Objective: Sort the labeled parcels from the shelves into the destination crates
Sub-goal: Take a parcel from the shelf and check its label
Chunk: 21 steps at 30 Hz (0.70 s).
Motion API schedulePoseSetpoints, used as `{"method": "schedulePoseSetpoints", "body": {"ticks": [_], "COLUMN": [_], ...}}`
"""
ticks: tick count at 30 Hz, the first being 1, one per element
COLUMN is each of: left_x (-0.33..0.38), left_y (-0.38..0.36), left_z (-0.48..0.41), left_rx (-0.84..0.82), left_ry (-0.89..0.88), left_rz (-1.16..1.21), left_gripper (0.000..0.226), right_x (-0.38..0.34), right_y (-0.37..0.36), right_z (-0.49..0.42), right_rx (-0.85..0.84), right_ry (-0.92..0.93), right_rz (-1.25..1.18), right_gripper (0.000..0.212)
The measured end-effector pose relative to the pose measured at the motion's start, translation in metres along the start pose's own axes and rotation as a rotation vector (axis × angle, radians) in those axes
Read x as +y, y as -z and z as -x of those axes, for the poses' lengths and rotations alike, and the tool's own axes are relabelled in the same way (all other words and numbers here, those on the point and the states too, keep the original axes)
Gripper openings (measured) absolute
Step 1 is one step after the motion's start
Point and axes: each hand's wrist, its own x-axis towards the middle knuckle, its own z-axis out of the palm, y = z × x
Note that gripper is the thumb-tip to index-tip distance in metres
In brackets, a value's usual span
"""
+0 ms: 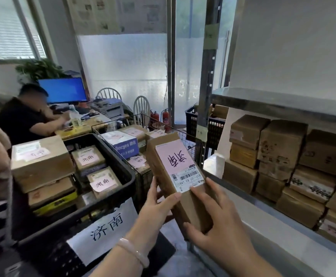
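A long brown cardboard parcel (169,162) with a pink handwritten label and a white barcode label is held up in front of me by both hands. My left hand (157,208) grips its near left edge, thumb on top. My right hand (217,214) holds its near right side, fingers over the lower end. To the left stands a black crate (123,188) with a white paper sign, holding several pink-labelled boxes. Behind it a wire basket (143,120) holds more labelled parcels. The metal shelf (267,100) on the right carries stacked brown boxes (279,154).
A person in black sits at a desk (83,126) at the back left with a blue monitor (63,89). A black basket (193,120) stands behind the shelf post, fire extinguishers (165,116) by the glass door. Another person's arm shows at the far left edge.
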Motion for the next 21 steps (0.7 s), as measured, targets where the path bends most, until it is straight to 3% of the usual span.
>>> {"method": "schedulePoseSetpoints", "body": {"ticks": [6,10,12,15,17,19,21], "left_x": [0.057,0.091,0.097,0.097,0.093,0.088,0.084], "left_y": [0.057,0.081,0.084,0.082,0.077,0.071,0.068], "left_z": [-0.045,-0.076,-0.092,-0.114,-0.128,-0.142,-0.152], "left_rx": [0.246,0.316,0.41,0.528,0.567,0.601,0.64], "left_ry": [-0.129,-0.136,-0.177,-0.219,-0.25,-0.277,-0.284], "left_rz": [0.109,0.197,0.302,0.515,0.609,0.622,0.596], "left_gripper": [0.082,0.073,0.066,0.058,0.061,0.065,0.064], "right_x": [0.019,0.029,0.029,0.025,0.021,0.018,0.016], "right_y": [0.007,0.011,0.001,-0.023,-0.047,-0.072,-0.087], "right_z": [-0.089,-0.16,-0.192,-0.228,-0.247,-0.264,-0.286], "right_rx": [-0.175,-0.138,-0.041,0.064,-0.109,-0.316,-0.308], "right_ry": [0.336,0.508,0.416,0.028,-0.23,-0.337,-0.379], "right_rz": [-0.049,-0.04,-0.122,-0.586,-0.959,-1.349,-1.571], "right_gripper": [0.079,0.08,0.088,0.105,0.118,0.129,0.123]}}
